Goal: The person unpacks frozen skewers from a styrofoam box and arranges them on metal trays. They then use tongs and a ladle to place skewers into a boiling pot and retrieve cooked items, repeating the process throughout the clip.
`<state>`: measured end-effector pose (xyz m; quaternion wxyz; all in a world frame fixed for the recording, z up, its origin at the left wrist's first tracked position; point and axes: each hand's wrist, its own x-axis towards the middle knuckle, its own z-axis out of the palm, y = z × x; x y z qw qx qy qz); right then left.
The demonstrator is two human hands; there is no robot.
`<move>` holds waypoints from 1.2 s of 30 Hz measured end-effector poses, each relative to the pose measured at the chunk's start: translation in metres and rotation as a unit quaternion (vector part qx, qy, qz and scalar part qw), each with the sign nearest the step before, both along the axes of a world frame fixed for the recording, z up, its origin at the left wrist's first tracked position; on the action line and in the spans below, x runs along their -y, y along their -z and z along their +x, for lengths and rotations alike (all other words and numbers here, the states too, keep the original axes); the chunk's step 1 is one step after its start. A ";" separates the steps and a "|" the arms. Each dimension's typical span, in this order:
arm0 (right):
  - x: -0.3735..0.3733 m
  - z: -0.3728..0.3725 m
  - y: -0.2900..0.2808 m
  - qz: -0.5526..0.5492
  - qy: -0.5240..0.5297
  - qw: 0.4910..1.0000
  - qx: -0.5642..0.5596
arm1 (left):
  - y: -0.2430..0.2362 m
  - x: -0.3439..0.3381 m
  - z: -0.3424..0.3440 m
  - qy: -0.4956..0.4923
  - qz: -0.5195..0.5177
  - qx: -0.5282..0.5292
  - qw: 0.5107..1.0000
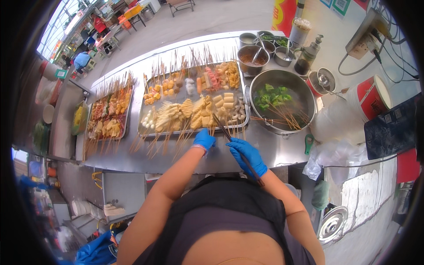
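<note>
My left hand (204, 139), in a blue glove, is closed at the front edge of a metal tray (243, 90), its fingers around the stick end of a skewer; the fingertips are partly hidden. The tray holds skewered food in broth: white balls (148, 120), pale strips (168, 110), folded tofu sheets (202, 110) and short rolls (227, 100). My right hand (247, 155), also gloved in blue, grips long dark chopsticks (224, 128). Their tips reach the food at the tray's front, right of my left hand, and their back ends stick out past my wrist.
Right of the tray stands a round pot (314, 95) with broccoli skewers (271, 95) in liquid. Sauce bowls (253, 56) and a pump bottle (308, 57) sit behind it. A second skewer tray (128, 110) is at left. Plastic bags (335, 159) and a paper-cup stack (371, 97) lie right.
</note>
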<state>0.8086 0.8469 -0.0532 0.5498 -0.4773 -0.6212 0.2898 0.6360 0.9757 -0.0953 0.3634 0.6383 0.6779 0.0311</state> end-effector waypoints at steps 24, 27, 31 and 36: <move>0.009 0.041 -0.032 0.025 0.110 0.994 0.004 | -0.044 0.017 0.061 0.166 0.016 -0.155 0.974; 0.012 0.046 -0.019 0.036 0.148 0.988 0.017 | -0.044 0.014 0.055 0.184 0.008 -0.146 0.972; 0.010 0.043 -0.004 0.033 0.157 0.987 0.006 | -0.039 0.015 0.049 0.202 0.034 -0.123 0.971; 0.021 0.045 -0.024 0.034 0.137 0.990 -0.029 | -0.056 0.030 0.039 0.207 0.050 -0.127 0.969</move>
